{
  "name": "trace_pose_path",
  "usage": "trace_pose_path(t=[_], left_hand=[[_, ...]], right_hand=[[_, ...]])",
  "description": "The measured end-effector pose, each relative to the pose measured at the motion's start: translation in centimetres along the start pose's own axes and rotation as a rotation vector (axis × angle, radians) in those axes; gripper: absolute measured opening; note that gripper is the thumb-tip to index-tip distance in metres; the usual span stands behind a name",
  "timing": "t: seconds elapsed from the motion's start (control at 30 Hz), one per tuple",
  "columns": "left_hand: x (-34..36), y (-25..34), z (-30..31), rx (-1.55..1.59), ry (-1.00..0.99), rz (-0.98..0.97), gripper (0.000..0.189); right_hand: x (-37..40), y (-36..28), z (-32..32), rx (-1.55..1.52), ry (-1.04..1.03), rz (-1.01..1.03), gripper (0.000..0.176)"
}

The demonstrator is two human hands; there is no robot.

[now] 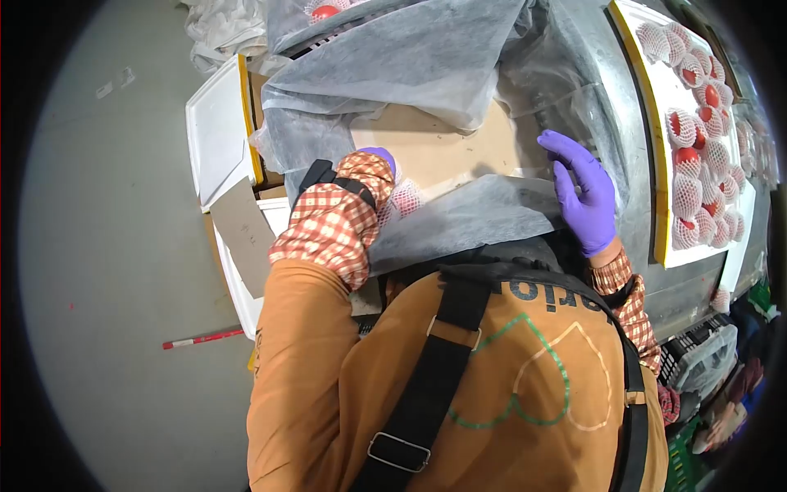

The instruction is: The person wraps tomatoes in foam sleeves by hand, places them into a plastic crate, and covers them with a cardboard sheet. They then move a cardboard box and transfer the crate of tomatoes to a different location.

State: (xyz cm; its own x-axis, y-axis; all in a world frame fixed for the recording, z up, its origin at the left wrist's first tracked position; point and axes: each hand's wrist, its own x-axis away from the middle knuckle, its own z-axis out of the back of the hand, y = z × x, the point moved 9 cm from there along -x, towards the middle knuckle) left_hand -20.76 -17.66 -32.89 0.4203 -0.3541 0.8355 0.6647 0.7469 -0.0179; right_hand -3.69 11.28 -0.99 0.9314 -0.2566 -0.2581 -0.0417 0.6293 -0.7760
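My left hand (382, 159) wears a purple glove and reaches into the lined box, its fingers mostly hidden behind the checked sleeve. Right beside it, fruit in white foam nets (403, 199) shows at the box's left side. The brown cardboard sheet (447, 148) lies flat inside, with thin whitish liner (402, 61) draped around and over it. On the other side my right hand (584, 193), also purple-gloved, hovers near the liner's right edge with fingers apart and nothing in it.
A white tray with a yellow rim (661, 156) stands on the metal table at right, holding several red fruits in foam nets (687, 164). White foam boxes (217, 135) and a grey card (246, 234) are at left. Black and green crates (697, 348) sit at lower right.
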Motion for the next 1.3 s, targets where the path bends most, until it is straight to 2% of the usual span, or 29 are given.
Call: trace_pose_path(t=[0.1,0.17,0.2,0.27,0.3,0.37,0.4,0.47,0.5,0.53,0.57,0.6,0.63,0.73,0.8,0.83,0.87,0.93,1.0,1.03,1.1,1.13,1.17,1.2,1.23,1.3], left_hand=[[1.9,1.8,2.8,0.031,0.123,0.028,0.041],[3.9,2.1,5.0,0.143,0.137,0.056,0.051],[5.1,3.0,6.2,0.108,0.064,0.110,0.067],[5.2,4.7,8.6,0.207,0.253,-0.083,0.077],[6.3,5.8,9.8,0.200,0.263,-0.097,0.077],[10.8,9.4,15.2,0.570,0.442,-0.284,0.078],[12.2,10.8,16.4,0.565,0.457,-0.304,0.078],[15.9,12.2,19.2,0.850,0.685,-0.387,0.084],[16.8,13.1,19.4,0.846,0.702,-0.405,0.084],[18.7,13.7,20.1,1.019,0.800,-0.571,0.083],[20.7,14.0,20.6,1.188,0.890,-0.743,0.083],[21.9,14.6,20.6,1.177,0.902,-0.760,0.083],[23.6,14.7,20.7,1.225,0.962,-0.812,0.085],[26.2,15.0,20.8,1.311,1.013,-0.875,0.089],[26.9,14.4,20.7,1.169,1.173,-0.813,0.089],[26.7,14.5,20.2,1.333,1.086,-0.877,0.090],[27.1,14.6,19.9,1.327,1.090,-0.885,0.090],[28.2,15.0,19.6,1.524,0.996,-1.042,0.088],[28.4,15.1,19.5,1.480,0.989,-1.088,0.088],[28.4,15.3,19.5,1.325,1.011,-1.044,0.090],[28.5,15.4,19.3,1.004,1.095,-0.974,0.094],[28.4,15.3,19.1,1.006,1.085,-0.977,0.094],[28.2,15.0,18.7,0.971,1.093,-0.886,0.094],[28.2,14.8,18.4,0.938,1.101,-0.792,0.094],[28.6,15.1,18.3,0.944,1.097,-0.785,0.094],[26.9,15.6,16.7,1.399,0.793,-0.748,0.097]], right_hand=[[0.2,0.3,0.1,0.035,-0.005,-0.012,0.029],[0.4,0.7,0.2,0.039,0.011,-0.026,0.028],[0.4,0.4,0.4,0.049,0.029,0.012,0.027],[0.4,0.4,0.7,0.074,0.062,0.048,0.026],[0.5,0.7,0.4,0.072,0.044,0.032,0.025],[0.5,1.1,0.0,0.073,0.004,-0.002,0.024],[0.5,0.8,0.1,0.091,0.019,0.004,0.024],[0.5,1.5,-0.6,0.015,-0.073,-0.114,0.027],[0.6,1.8,-0.9,-0.064,-0.096,-0.110,0.033],[0.4,1.6,-0.8,-0.051,-0.081,-0.098,0.033],[0.5,2.3,-1.7,-0.344,-0.142,-0.229,0.037],[0.7,2.6,-2.7,-0.642,-0.204,-0.355,0.042],[0.8,2.1,-3.2,-0.784,-0.262,-0.403,0.050],[0.5,-0.5,-3.2,-0.743,-0.222,-0.316,0.053],[0.5,-1.6,-3.5,-0.817,-0.250,-0.338,0.053],[0.9,-1.7,-4.9,-1.099,-0.331,-0.436,0.053],[1.4,-2.1,-6.1,-1.381,-0.411,-0.536,0.052],[1.3,-2.5,-6.6,-1.417,-0.421,-0.580,0.049],[1.6,-4.0,-6.9,-1.576,-0.458,-0.631,0.049],[1.6,-4.4,-6.6,-1.591,-0.423,-0.625,0.048],[1.1,-3.4,-7.2,-1.503,-0.373,-0.589,0.047],[0.6,-3.2,-7.0,-1.406,-0.336,-0.539,0.046],[0.8,-2.6,-5.9,-1.375,-0.206,-0.568,0.041],[0.9,-2.4,-6.0,-1.375,-0.207,-0.574,0.041],[0.3,-2.1,-5.2,-1.268,-0.163,-0.469,0.040],[-0.5,-2.2,-4.6,-1.024,-0.116,-0.313,0.038]])
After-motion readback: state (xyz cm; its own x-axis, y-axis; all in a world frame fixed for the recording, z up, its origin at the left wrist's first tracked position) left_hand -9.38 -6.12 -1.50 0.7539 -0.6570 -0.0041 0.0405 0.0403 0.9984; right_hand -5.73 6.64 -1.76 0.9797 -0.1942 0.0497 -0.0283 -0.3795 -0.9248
